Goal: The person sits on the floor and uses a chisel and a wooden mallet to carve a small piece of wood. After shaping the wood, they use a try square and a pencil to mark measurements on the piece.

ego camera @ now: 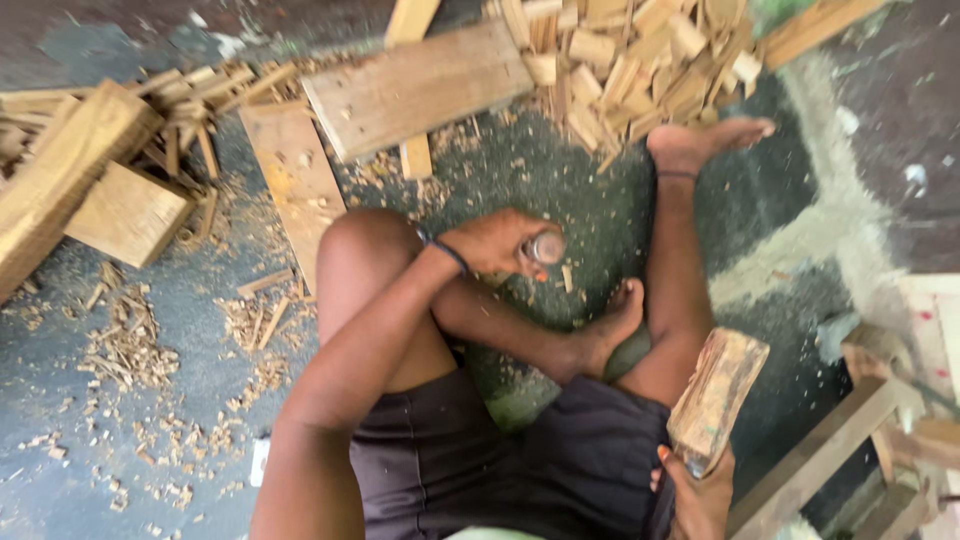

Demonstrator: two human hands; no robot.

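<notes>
Beside the right hand [700, 495], a rough rectangular wooden block [718, 398].

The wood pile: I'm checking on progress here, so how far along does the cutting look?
Done: a heap of small cut pieces lies ahead, with chips scattered over the floor. In hand: the right hand grips a wooden mallet, and the left hand holds a metal-ended tool; no wood sits under it. Left: uncut planks and blocks remain.
</notes>
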